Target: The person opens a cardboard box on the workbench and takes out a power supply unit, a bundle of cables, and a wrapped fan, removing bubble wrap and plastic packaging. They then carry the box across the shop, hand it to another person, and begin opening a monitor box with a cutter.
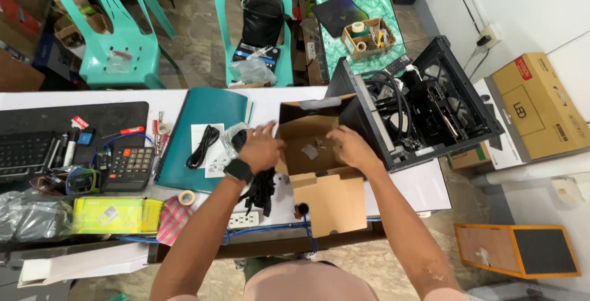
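An open brown cardboard box (pixel 307 132) sits on the white table (pixel 424 187), with small bagged parts (pixel 310 151) inside. My left hand (pixel 261 147), with a black watch on its wrist, is at the box's left edge and grips a bundle of black cables (pixel 261 190) that hangs below it. My right hand (pixel 350 147) rests inside the box at its right side, fingers curled; whether it holds anything is not visible. To the right of the box stands an open black computer case (pixel 424 107) with cables and fans showing.
A teal folder (pixel 200 138) with a coiled black cable lies left of the box. Farther left are a calculator (pixel 128 167), keyboard (pixel 24 153), pens and a yellow package (pixel 114 215). A power strip (pixel 246 219) sits at the front edge. Teal chairs (pixel 114 36) stand behind.
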Available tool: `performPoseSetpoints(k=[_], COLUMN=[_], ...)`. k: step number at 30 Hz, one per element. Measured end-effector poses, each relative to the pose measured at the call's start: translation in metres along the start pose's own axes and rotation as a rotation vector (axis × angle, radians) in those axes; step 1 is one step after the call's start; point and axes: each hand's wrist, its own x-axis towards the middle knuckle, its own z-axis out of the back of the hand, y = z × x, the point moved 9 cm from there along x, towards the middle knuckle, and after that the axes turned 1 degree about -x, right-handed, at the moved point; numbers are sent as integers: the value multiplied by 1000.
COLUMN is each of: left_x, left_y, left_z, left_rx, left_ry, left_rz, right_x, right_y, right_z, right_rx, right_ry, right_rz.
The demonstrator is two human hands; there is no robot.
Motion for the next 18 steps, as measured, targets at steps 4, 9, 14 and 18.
performPoseSetpoints(k=[4,9,14,18], left_x=[-12,-31,-31,-34], left_y=[-34,-26,-48,-34], left_z=[-12,-16,3,-8], left_rx=[75,6,70,26], left_ry=[247,601,347,460], left_rz=[-266,-114,-245,-185], right_x=[-1,4,-1,-5], right_y=[-13,-18,31,27], right_z=[-8,-26,-5,3], right_rx=[-263,-669,-543,-542], right_ry=[-12,233,103,264], right_rz=[17,42,135,-39])
